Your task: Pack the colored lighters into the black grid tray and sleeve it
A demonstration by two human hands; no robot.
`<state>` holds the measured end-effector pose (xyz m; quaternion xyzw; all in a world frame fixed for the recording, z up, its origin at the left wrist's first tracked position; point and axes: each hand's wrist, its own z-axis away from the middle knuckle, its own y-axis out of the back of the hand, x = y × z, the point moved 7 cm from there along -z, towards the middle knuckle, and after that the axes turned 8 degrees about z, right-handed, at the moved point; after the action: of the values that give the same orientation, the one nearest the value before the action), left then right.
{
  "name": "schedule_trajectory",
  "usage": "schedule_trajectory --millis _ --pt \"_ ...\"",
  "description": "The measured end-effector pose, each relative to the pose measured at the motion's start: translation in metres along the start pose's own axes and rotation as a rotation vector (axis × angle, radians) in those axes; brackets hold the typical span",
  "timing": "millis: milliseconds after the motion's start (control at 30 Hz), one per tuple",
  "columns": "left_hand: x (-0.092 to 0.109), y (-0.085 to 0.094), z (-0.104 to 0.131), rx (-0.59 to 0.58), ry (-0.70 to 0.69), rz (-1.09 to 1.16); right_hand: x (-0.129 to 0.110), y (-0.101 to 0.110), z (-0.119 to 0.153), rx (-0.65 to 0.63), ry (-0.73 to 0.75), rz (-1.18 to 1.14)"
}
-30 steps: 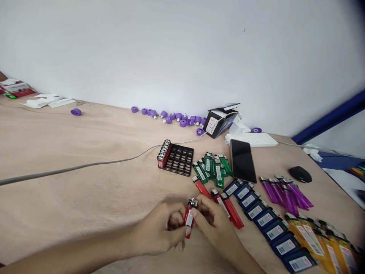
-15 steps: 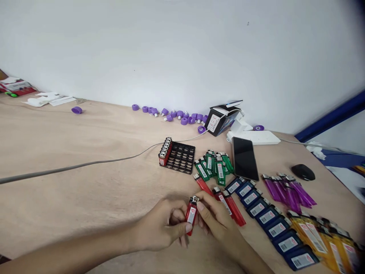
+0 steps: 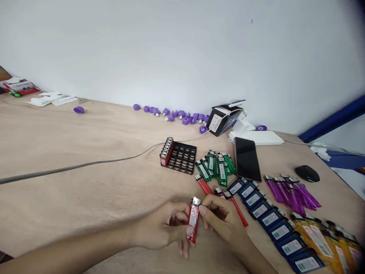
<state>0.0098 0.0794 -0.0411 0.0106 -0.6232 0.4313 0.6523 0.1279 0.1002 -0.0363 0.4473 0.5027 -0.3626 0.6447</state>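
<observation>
While the left hand (image 3: 165,228) pinches the red lighter (image 3: 194,219) upright in front of the tray (image 3: 182,156) and the right hand (image 3: 221,219) grips its metal top, a thumb slip could spark it or drop it among the lighters lying right of it. Left of the tray a grey cable (image 3: 71,167) crosses the plywood table (image 3: 85,198); behind it purple caps (image 3: 173,114) line the white wall (image 3: 182,49); right of it lie a phone (image 3: 246,159) and mouse (image 3: 307,173).
</observation>
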Motion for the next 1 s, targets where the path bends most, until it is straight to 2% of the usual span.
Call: schedule_trajectory --millis 233,433,533,633,733,833,1000 --pt "-0.001 0.0 0.001 0.058 -0.034 -0.065 0.0 -0.007 0.003 -0.033 0.034 0.196" --pt "-0.003 0.009 0.001 0.167 -0.067 -0.117 0.003 0.002 0.002 0.038 0.045 0.121" --pt "-0.003 0.012 0.0 0.187 -0.074 -0.124 0.004 0.004 0.003 0.058 0.024 0.055" --pt "-0.004 0.013 0.002 0.215 -0.053 -0.184 0.003 -0.004 0.003 -0.031 -0.004 -0.04" --pt "-0.001 0.015 0.005 0.262 -0.044 -0.284 0.001 -0.011 0.003 -0.114 -0.01 -0.022" --pt "0.001 0.012 0.007 0.243 -0.035 -0.311 0.002 -0.011 0.002 -0.112 -0.019 0.071" --pt "-0.004 0.01 0.004 0.172 0.018 -0.221 0.006 -0.007 0.0 -0.074 -0.055 0.078"
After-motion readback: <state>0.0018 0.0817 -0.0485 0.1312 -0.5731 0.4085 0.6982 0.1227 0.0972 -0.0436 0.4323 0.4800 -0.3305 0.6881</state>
